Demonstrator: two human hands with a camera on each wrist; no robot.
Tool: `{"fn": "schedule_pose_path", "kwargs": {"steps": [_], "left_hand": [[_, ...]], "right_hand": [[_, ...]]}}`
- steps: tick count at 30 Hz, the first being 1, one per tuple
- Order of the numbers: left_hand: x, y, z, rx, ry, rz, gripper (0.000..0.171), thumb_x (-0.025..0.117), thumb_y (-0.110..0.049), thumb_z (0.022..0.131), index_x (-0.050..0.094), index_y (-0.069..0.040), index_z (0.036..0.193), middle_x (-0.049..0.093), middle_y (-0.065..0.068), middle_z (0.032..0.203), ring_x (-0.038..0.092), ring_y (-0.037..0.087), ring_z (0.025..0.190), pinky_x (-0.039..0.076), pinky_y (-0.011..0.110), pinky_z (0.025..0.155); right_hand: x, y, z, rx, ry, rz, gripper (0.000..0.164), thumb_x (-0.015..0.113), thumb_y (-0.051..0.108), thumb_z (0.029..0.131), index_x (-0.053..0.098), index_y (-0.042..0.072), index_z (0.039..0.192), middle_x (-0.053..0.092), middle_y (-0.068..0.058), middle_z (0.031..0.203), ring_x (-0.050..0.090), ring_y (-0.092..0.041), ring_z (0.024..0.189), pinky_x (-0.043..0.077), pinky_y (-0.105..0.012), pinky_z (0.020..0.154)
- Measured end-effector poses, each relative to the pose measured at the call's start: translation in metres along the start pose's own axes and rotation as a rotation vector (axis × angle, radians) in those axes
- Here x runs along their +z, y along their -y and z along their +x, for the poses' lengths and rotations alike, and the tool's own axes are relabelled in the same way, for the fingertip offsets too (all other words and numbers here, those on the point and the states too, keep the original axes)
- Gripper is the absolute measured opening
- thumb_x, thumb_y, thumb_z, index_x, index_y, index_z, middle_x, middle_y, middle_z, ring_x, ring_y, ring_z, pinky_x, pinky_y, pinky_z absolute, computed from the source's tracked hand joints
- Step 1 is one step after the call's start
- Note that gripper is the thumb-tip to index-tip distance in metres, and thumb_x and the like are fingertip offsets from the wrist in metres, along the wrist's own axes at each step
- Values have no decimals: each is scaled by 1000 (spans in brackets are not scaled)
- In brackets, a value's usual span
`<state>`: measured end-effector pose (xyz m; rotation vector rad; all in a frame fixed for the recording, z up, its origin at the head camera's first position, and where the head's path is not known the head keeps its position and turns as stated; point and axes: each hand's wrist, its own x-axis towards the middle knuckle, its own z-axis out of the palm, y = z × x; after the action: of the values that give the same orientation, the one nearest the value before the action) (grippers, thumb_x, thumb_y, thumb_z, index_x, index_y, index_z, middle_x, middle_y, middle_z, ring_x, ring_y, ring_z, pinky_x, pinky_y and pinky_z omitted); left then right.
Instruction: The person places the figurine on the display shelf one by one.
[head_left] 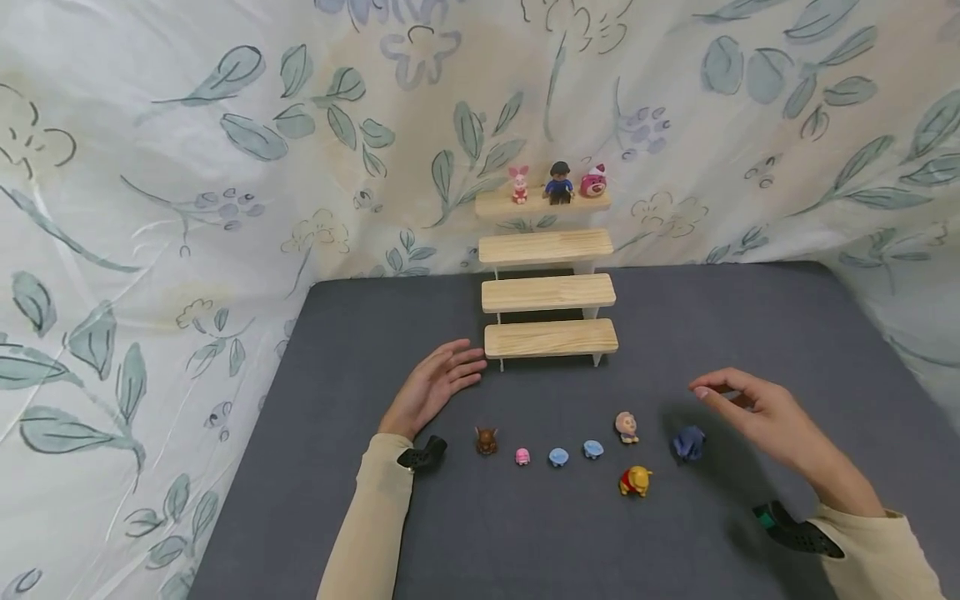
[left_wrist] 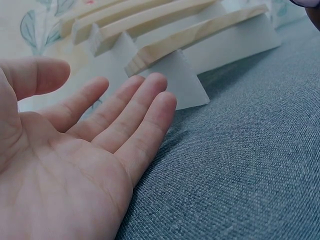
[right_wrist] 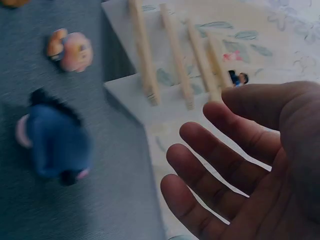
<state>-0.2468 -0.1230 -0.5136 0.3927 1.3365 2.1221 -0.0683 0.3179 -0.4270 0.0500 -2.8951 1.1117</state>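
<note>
My left hand (head_left: 437, 387) lies palm up beside the left end of a four-step wooden display stand (head_left: 551, 337), fingers loosely extended and holding nothing. In the left wrist view its fingertips (left_wrist: 162, 102) overlap the lowest step's white support. To the right, my right hand (head_left: 772, 421) hovers over the table, fingers gently bent and nothing in them. Nearest to it is a blue donkey figurine (head_left: 688, 443), also large in the right wrist view. A pink-faced figurine (head_left: 626, 427) and a yellow bear figurine in red (head_left: 635, 481) stand left of the donkey.
On the top step are a pink piglet figurine (head_left: 519, 185), a figure in a dark cap (head_left: 558, 185) and a magenta bear (head_left: 593, 182). A brown figurine (head_left: 486, 441), a small pink one (head_left: 522, 457) and two light-blue pieces (head_left: 558, 457) line the dark grey table (head_left: 480, 533).
</note>
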Motion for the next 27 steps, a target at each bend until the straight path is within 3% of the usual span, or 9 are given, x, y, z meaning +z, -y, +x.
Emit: {"fn": "schedule_pose_path", "kwargs": {"steps": [8,17,23,27], "left_hand": [[2,-1,1,-4,-5,-1,56,38,-24,112,22,3,158,34,29,158,58,24,131,51,33,109],[2,0,-1,-3,0,-4,57,37,-25,112,21,3,158,37,27,157,59,23,130,51,33,109],[1,-1,-2,5,-10,-1,54,36,-23,112,23,3,158,38,27,156,58,24,130,51,32,108],[2,-1,-2,-4,-7,-12,54,37,-23,112,24,2,158,37,27,157,58,24,130,52,31,108]], "right_hand": [[17,-14,-5,-53,5,-4,19,65,21,101,70,17,118,70,2,111,55,14,95,52,-21,72],[30,-20,-9,59,100,17,26,64,27,101,68,14,123,68,-3,111,57,4,84,49,-24,62],[37,-23,-7,109,137,73,33,61,32,103,64,13,130,66,-10,121,58,0,85,49,-25,62],[43,-24,-7,119,135,99,35,59,35,104,64,12,130,64,-14,127,56,5,91,49,-25,65]]}}
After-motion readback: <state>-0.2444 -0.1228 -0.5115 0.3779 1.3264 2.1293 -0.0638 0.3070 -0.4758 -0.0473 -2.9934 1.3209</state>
